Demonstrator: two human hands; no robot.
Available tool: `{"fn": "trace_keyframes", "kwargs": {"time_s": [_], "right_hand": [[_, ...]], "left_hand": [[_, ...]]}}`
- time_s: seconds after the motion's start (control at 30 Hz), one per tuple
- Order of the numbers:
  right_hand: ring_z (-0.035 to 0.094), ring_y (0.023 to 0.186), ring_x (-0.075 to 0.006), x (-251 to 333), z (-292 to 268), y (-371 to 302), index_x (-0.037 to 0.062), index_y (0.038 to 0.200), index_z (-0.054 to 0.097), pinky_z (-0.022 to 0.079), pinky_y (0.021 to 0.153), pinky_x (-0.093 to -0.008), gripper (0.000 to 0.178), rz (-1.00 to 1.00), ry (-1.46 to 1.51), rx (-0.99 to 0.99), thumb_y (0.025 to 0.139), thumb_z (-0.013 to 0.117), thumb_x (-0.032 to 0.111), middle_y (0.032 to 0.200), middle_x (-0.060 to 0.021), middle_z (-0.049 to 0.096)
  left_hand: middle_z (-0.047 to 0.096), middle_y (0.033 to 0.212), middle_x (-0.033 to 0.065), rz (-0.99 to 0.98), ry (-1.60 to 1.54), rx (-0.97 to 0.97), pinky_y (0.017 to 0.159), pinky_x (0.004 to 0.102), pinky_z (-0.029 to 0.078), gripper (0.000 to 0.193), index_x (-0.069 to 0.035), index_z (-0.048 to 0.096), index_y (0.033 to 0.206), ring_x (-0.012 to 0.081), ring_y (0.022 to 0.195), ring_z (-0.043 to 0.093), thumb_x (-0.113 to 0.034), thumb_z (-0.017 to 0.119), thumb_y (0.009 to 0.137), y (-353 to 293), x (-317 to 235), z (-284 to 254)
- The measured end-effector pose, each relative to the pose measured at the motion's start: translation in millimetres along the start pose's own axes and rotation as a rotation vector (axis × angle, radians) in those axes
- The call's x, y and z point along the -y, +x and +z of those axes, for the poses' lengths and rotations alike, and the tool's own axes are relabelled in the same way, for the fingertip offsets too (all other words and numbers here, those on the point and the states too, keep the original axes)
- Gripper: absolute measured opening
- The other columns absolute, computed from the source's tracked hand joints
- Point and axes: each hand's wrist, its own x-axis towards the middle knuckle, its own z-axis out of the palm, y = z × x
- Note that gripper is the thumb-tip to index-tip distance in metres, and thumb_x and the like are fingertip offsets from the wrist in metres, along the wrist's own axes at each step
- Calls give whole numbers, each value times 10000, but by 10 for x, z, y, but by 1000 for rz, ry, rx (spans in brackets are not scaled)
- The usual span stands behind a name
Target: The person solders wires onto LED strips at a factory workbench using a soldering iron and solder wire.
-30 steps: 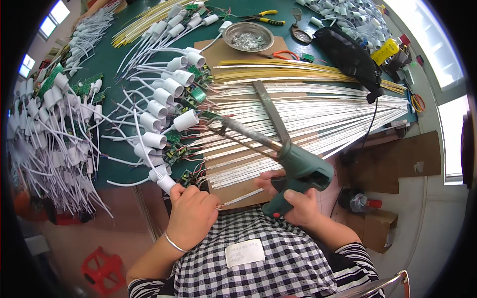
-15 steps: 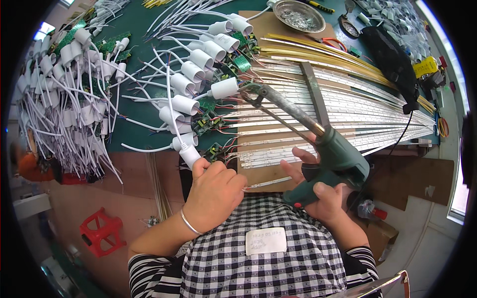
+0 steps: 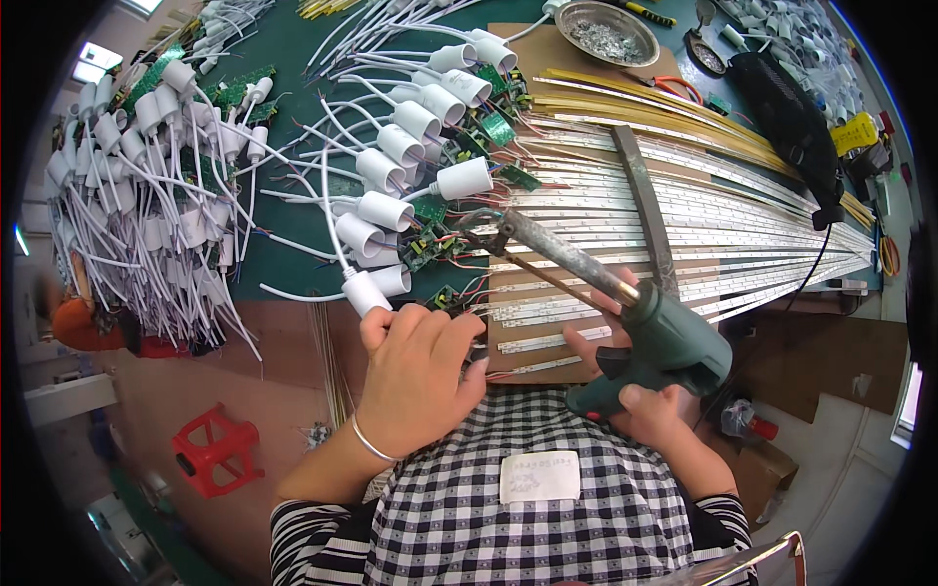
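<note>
My right hand (image 3: 650,410) grips a green soldering gun (image 3: 674,337) by its handle, some of its fingers extended beyond the trigger. The gun's metal barrel points up and left, its tip over the row of wired circuit boards (image 3: 420,246). My left hand (image 3: 415,376) is bent at the near end of that row, beside a white lamp cap (image 3: 366,291) with a white cable. Something dark shows between its thumb and forefinger; the fingers hide most of it. Thin wires join the boards to long white LED strips (image 3: 586,230) lying side by side on cardboard.
A dark metal bar (image 3: 643,200) lies across the strips. Beyond are a metal bowl (image 3: 606,34) with silvery bits, orange-handled pliers (image 3: 679,90) and a black pouch (image 3: 777,117). Many cabled white caps (image 3: 166,210) heap at the left edge. A red stool (image 3: 217,449) stands on the floor.
My left hand has lifted and shifted, its thumb now parted from the forefinger. The soldering gun's tip has dropped lower relative to the boards. The whole view has shifted slightly.
</note>
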Motion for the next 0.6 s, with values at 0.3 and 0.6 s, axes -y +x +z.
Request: {"fn": "trace_keyframes", "kwargs": {"time_s": [0.3,0.6], "right_hand": [[255,1391,-275,128,9,-59,34,1434,262,301,1104,-496,847,75,-67,-62,652,588,61,1543,-130,75],[473,1229,-238,232,-22,-301,-21,1413,257,359,1068,-476,801,4,-88,-119,694,599,65,1371,-131,366]], "left_hand": [[557,835,24,147,-98,-59,814,391,332,179,-97,611,899,222,841,538,-97,691,739,-78,149,342],[560,862,2,195,-38,-199,813,375,334,235,-116,656,884,201,830,563,-67,719,663,-66,190,320]]}}
